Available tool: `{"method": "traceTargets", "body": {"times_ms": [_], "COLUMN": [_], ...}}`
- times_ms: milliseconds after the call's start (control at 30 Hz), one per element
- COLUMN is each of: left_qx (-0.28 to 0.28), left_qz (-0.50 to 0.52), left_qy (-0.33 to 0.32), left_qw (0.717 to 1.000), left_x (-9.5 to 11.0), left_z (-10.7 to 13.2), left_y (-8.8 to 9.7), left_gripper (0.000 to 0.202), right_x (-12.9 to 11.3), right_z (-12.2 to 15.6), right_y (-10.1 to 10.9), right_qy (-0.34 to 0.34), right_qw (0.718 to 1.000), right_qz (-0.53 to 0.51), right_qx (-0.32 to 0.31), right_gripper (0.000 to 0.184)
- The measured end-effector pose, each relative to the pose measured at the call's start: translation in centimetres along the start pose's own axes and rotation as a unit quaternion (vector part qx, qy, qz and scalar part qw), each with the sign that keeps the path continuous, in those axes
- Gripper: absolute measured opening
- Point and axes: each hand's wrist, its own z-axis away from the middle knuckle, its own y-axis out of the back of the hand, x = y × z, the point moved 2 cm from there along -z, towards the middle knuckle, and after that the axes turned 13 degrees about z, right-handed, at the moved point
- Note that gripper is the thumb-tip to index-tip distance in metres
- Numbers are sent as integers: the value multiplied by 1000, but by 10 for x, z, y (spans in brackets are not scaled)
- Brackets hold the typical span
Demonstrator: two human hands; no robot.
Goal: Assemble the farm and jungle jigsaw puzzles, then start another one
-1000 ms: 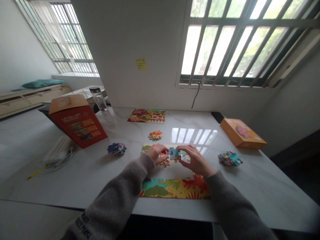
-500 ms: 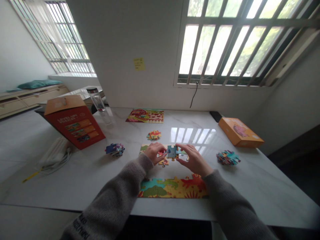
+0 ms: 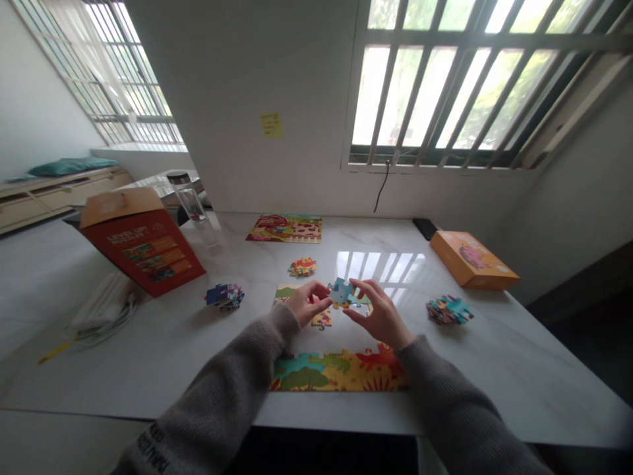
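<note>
A blue jigsaw piece is pinched in the air between my left hand and my right hand, with a greenish piece seemingly joined to it. Below them lies a part-built jigsaw, mostly hidden by my hands, with a small loose cluster of pieces on it. Closer to me is a finished strip of jungle jigsaw in yellow, green and red. My sleeves reach towards it without covering its middle.
A white marble table holds a farm jigsaw and several piles of pieces. Also there are a tilted red box, an orange box, a glass bottle and a white cable bundle.
The blue piece has risen off the jigsaw and tilted between my fingers. Both hands have lifted slightly with it, and the camera view has shifted a little.
</note>
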Motion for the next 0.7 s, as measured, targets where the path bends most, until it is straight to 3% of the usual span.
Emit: {"method": "traceTargets", "body": {"times_ms": [133,267,500,700], "left_qx": [25,37,-50,-35], "left_qz": [139,191,219,192], "left_qy": [32,59,148,135], "left_qw": [990,979,963,971], "left_x": [-5,-7,-15,-15], "left_z": [-5,-6,-1,-4], "left_y": [-4,-3,-16,-11], "left_gripper": [47,53,58,56], "right_x": [-4,-5,-2,-4], "right_z": [1,1,-2,-4], "right_y": [-6,-9,-8,-2], "right_qy": [21,28,-58,27], "right_qw": [999,998,995,998], "right_qz": [-28,-63,-83,-36], "right_qx": [-11,-11,12,-37], "right_gripper": [49,39,28,50]}}
